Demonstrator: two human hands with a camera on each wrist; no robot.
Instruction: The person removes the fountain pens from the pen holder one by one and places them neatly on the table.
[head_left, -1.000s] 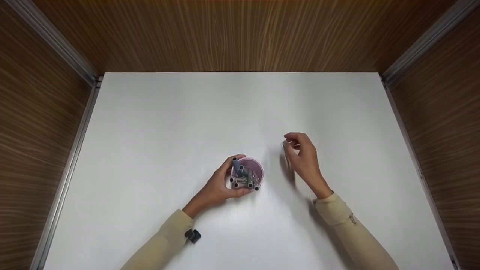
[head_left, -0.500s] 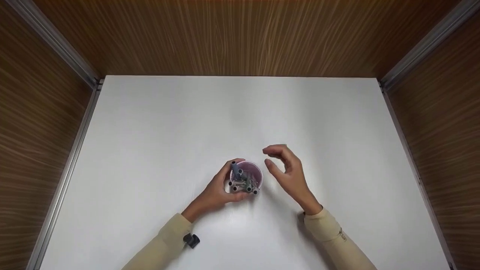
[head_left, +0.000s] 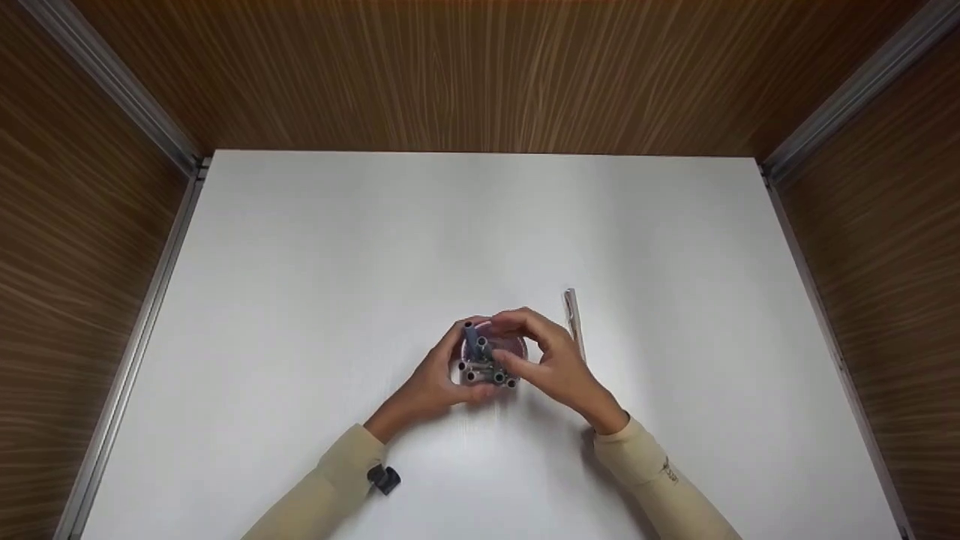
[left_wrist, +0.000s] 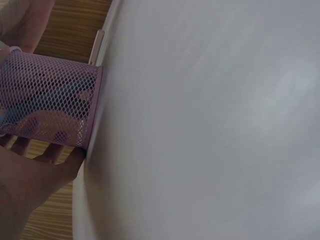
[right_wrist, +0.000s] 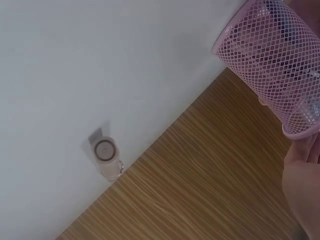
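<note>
While the left hand (head_left: 427, 381) grips the cup (left_wrist: 50, 95), I can't tell if the half-curled right hand (head_left: 553, 361) pinches its left-leaning pens (head_left: 472, 335).

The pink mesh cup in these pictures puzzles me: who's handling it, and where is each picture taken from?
No machine here, just a person working bare-handed. The head camera looks down on the white table; each wrist camera shows the pink mesh cup from the side. The left hand grips the cup, which holds several pens. The right hand is over its mouth; whether it pinches anything is unclear. A separate pen lies on the table, to the cup's right.
</note>
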